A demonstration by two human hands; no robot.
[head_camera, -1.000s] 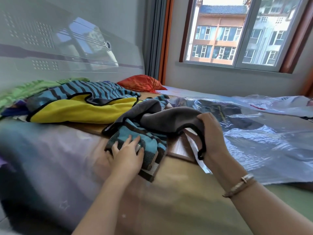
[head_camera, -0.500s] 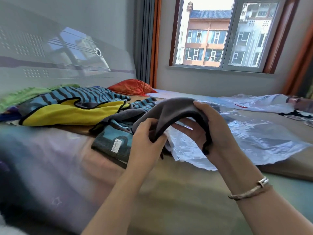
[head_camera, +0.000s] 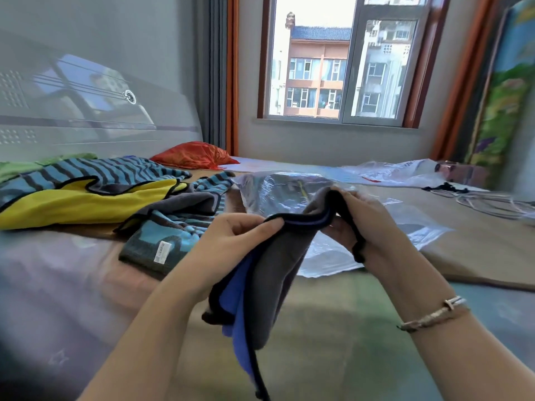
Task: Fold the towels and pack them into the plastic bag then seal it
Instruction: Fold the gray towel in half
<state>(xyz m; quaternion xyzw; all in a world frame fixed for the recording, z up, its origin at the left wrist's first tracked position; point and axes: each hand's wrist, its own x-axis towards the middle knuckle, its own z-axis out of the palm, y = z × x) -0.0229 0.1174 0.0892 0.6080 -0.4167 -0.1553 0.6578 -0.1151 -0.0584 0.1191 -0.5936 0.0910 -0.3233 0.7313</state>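
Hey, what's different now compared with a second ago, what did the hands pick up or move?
The left hand left the folded teal towel on the bed and took hold of the grey towel's edge. Both hands lifted that towel off the pile; it now hangs between them, blue side showing. The right hand kept its grip throughout. The teal towel, the yellow and striped towels and the plastic bag stayed put.

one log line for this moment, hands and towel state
step: fold towel | left hand: pinches gray towel edge | right hand: grips same edge | towel: lifted, hanging, unfolded | plastic bag: on bed behind
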